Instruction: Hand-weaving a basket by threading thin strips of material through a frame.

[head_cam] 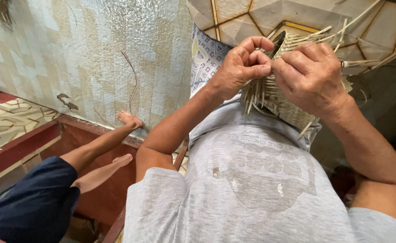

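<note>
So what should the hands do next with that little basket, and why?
Probably pull the pinched strip snug. The left hand and right hand meet at the top edge of the basket, fingertips pressed together on a thin strip, while many loose strip ends poke out unwoven. Tightening this one first would likely keep the weave from slipping.

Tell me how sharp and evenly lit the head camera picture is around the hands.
Head view: soft daylight, no hard shadows; left hand, right hand and woven basket are sharp; wide-angle lens bends the tiled wall; right edge falls dark.
</note>
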